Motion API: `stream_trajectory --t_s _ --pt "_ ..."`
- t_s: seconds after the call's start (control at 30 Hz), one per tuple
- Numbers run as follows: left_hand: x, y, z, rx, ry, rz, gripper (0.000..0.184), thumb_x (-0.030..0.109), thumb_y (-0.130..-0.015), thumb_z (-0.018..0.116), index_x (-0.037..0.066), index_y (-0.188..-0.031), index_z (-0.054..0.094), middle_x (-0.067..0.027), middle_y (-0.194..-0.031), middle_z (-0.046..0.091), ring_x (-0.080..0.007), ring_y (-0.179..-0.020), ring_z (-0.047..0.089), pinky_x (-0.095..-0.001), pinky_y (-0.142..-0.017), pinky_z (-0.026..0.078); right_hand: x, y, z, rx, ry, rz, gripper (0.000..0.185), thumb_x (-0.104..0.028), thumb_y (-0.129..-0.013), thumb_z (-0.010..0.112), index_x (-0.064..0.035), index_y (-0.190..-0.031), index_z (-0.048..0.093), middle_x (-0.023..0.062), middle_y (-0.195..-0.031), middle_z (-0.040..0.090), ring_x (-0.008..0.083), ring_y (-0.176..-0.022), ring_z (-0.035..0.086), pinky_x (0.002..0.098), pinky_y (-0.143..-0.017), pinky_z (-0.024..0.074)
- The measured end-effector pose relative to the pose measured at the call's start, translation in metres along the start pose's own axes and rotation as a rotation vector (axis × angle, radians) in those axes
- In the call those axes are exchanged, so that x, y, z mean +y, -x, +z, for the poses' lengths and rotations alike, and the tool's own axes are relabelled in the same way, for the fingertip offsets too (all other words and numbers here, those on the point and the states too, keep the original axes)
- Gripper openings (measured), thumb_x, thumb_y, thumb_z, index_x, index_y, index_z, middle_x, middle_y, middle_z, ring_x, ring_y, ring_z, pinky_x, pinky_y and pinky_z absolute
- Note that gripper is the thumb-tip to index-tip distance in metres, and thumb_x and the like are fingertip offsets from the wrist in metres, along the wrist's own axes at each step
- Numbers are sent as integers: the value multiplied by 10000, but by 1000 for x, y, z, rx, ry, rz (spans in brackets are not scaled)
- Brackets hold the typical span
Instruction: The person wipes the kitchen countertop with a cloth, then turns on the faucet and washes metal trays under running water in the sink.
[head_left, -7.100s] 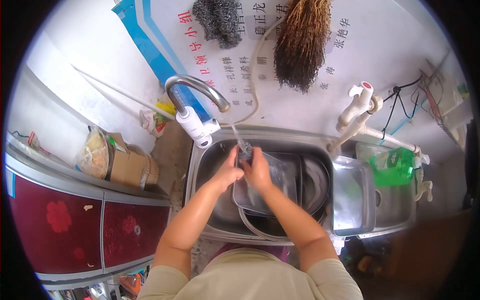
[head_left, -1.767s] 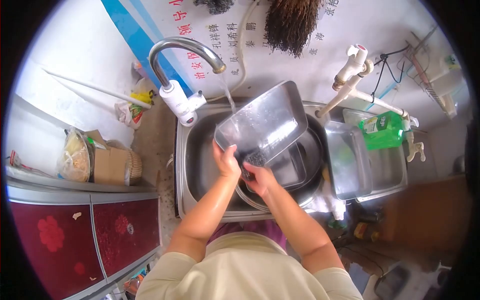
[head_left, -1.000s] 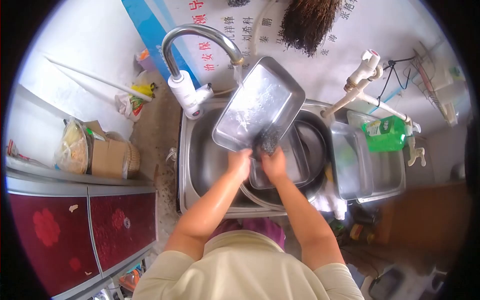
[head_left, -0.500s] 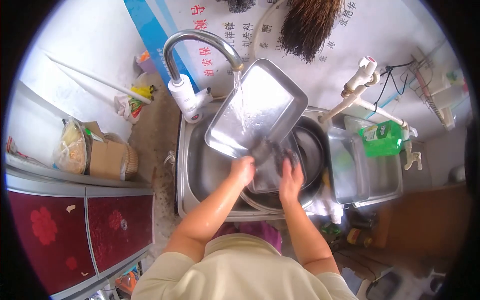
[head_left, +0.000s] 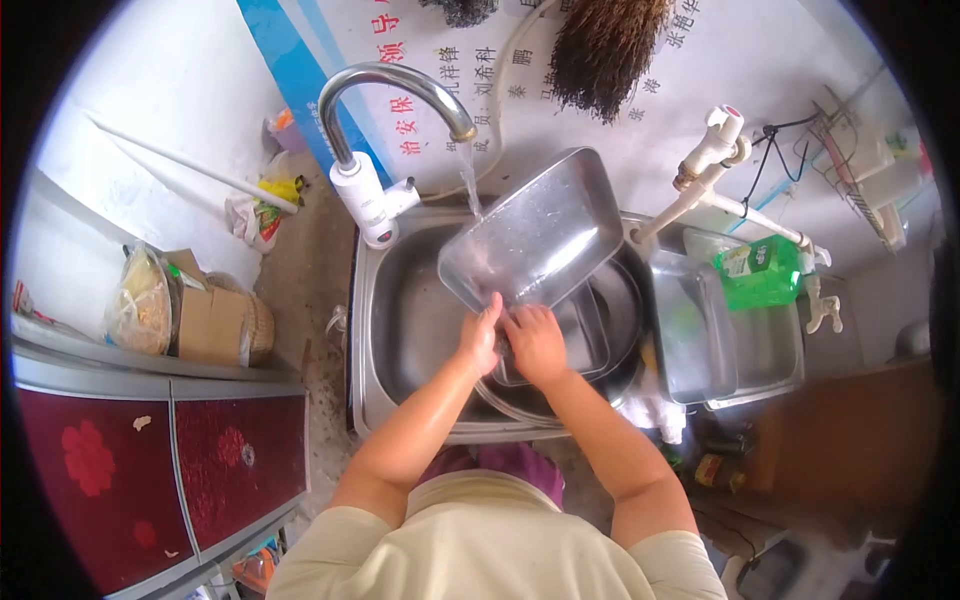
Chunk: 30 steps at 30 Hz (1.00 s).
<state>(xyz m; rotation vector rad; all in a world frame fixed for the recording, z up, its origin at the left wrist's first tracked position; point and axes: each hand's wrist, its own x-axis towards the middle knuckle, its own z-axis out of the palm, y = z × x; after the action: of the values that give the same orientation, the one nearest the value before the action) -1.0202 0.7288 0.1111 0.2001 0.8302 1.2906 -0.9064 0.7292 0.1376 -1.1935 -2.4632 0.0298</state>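
A rectangular metal tray [head_left: 545, 225] is tilted over the sink [head_left: 400, 290], its near corner at my hands. My left hand [head_left: 480, 338] grips that corner, thumb on top and the other fingers hidden. Right beside it, my right hand [head_left: 536, 342] is closed at the tray's near edge, back of the hand up. A dark bit shows between the hands, too small to name. Water runs from the curved faucet [head_left: 400, 72] onto the tray's far left edge. Beneath lie another rectangular tray [head_left: 594, 335] and a round dark pan [head_left: 628, 300].
Right of the sink, a metal tray [head_left: 690, 350] stands by a green bottle [head_left: 758, 275]. White pipes with a tap [head_left: 722, 135] rise behind them. A broom head [head_left: 610, 55] hangs on the wall. Red cabinets [head_left: 100, 470] and a cardboard box [head_left: 213, 325] are at left.
The tray has shifted right and toward me, and the water now meets its edge rather than its middle. My right hand has moved left, from apart to beside my left hand.
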Motion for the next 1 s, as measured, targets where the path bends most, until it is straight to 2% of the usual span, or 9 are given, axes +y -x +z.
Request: stream_trajectory --t_s 0.03,0.07,0.27,0.37,0.57,0.73,0.83,0.93,1.0 --pt "3 -2 0 25 -12 -2 462 392 -805 613 75 -1116 487 -44 -1018 549 -174 -899 545 -342 -728 471 4 -1 1 -53 -59 -22 253 -124 -685 521 -51 -916 595 99 -880 554 262 -930 526 401 -874 377" --pt "5 -1 -1 38 -32 -49 473 429 -804 600 78 -1100 486 -31 -987 540 -165 -872 542 -333 -702 471 7 -2 2 59 -95 -98 253 -80 -588 571 -73 -840 582 85 -753 514 279 -786 518 383 -796 395" --pt "7 -3 -1 -21 27 -67 549 471 -811 567 56 -1151 454 -57 -1069 524 -192 -933 536 -351 -738 468 23 0 -9 -39 -270 -196 229 -69 -561 589 -83 -789 585 71 -735 517 272 -807 519 386 -773 398" --pt "3 -10 -7 -25 54 -99 596 495 -803 562 47 -1176 435 -73 -1101 515 -210 -979 522 -372 -806 448 20 -2 7 162 -174 -200 214 -89 -579 590 -81 -793 587 70 -778 526 256 -864 513 380 -785 386" --pt "5 -11 -10 86 -93 -192 665 525 -789 560 30 -1205 407 -101 -1159 493 -221 -1060 482 -388 -882 403 -4 -10 21 -29 134 -55 180 -93 -606 568 -74 -784 588 79 -846 524 230 -935 487 371 -805 361" --pt "3 -13 -12 25 22 -206 657 506 -796 560 37 -1224 392 -105 -1181 481 -231 -1074 468 -399 -893 391 21 -8 9 -107 -186 -155 176 -85 -471 621 -88 -635 558 61 -727 501 265 -808 504 377 -733 379" --pt "6 -12 -4 99 78 -229 640 482 -804 562 28 -1222 391 -105 -1183 478 -237 -1072 464 -407 -902 386 29 -1 16 6 -180 -234 235 -107 -482 633 -84 -710 584 65 -801 530 258 -875 509 377 -768 384" --pt "-6 -22 -17 31 59 -152 650 495 -797 563 30 -1220 395 -113 -1187 479 -241 -1091 456 -408 -909 385 22 2 34 40 50 -187 312 -127 -509 649 -85 -814 600 76 -924 537 256 -959 493 388 -810 379" --pt "-8 -25 -22 22 35 -200 657 523 -798 540 37 -1218 401 -122 -1190 480 -246 -1095 460 -406 -916 386 10 3 36 -133 45 -15 347 -129 -536 649 -96 -877 599 82 -985 524 256 -987 478 394 -821 374"
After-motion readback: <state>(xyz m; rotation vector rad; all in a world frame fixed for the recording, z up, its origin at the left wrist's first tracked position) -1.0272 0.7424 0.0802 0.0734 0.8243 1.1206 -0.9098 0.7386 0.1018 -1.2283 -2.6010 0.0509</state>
